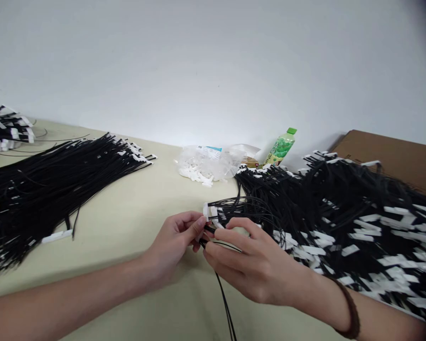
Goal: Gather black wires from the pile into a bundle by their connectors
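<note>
My left hand (pixel 177 237) is closed in a pinch, thumb against fingers, at the end of a black cable (pixel 210 229). My right hand (pixel 250 260) is closed around the same cable just to the right, its fingertips almost meeting the left ones. Thin black strands (pixel 224 298) hang down below the hands toward the front edge. Right behind the fingertips are white connectors (pixel 213 211) on black wires; whether the left thumb touches one I cannot tell. The tip of the held cable is hidden by the fingers.
A heap of black cables (pixel 49 175) with white ends lies left, and a larger heap (pixel 341 203) right. At the back are a clear plastic bag (pixel 227 161) with white pieces (pixel 199 175), a leaning green-capped bottle (pixel 281 148) and a brown cardboard box (pixel 390 156).
</note>
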`<action>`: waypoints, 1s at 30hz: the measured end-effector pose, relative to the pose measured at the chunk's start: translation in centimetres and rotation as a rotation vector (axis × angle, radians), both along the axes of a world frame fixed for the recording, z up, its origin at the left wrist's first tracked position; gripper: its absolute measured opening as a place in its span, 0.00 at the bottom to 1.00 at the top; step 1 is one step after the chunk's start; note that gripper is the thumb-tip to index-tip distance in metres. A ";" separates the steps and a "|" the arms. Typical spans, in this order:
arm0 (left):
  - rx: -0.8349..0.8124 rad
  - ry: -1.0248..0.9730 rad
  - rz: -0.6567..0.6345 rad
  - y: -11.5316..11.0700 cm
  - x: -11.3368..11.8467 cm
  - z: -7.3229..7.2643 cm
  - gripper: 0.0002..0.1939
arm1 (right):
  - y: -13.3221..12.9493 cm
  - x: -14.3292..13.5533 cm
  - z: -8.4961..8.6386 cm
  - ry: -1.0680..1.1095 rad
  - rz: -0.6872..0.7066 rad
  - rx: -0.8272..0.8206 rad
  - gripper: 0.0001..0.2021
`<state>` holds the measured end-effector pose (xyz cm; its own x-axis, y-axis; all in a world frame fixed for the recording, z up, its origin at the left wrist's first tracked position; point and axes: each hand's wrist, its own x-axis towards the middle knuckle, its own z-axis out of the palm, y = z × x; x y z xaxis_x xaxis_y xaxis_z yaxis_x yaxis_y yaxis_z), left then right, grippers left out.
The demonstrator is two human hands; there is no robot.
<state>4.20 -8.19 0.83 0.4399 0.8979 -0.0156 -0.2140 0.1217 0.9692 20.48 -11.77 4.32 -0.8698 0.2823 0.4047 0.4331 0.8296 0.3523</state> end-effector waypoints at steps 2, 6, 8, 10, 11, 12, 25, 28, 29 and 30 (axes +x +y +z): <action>0.005 0.007 0.009 0.0 0.0 0.0 0.13 | 0.0 0.2 0.0 -0.018 -0.001 0.007 0.12; 0.012 0.036 0.027 -0.1 0.1 0.0 0.14 | 0.0 0.9 0.2 0.124 0.000 -0.136 0.08; 0.005 0.056 0.031 -0.2 0.1 0.0 0.14 | -0.2 1.3 0.4 0.296 0.006 -0.306 0.08; -0.007 0.075 0.036 -0.1 0.1 0.0 0.15 | -0.3 1.9 0.8 0.490 -0.016 -0.507 0.09; -0.012 0.083 0.041 -0.1 0.0 0.0 0.15 | -0.3 2.3 1.0 0.585 -0.052 -0.603 0.08; -0.017 0.089 0.047 -0.1 0.0 0.0 0.16 | -0.4 2.8 1.3 0.678 -0.102 -0.691 0.08; -0.019 0.133 0.061 -0.5 0.2 0.3 0.15 | -0.7 6.7 6.2 1.205 -0.401 -0.258 0.07; -0.002 0.131 0.065 -0.4 0.3 0.3 0.15 | -1.6 4.7 4.9 0.757 -0.433 -0.231 0.03; 0.005 0.130 0.068 -0.4 0.3 0.3 0.15 | -1.8 4.0 4.4 0.661 -0.411 -0.275 0.03; 0.011 0.130 0.072 -0.4 0.3 0.3 0.14 | -1.9 3.4 3.9 0.602 -0.388 -0.317 0.04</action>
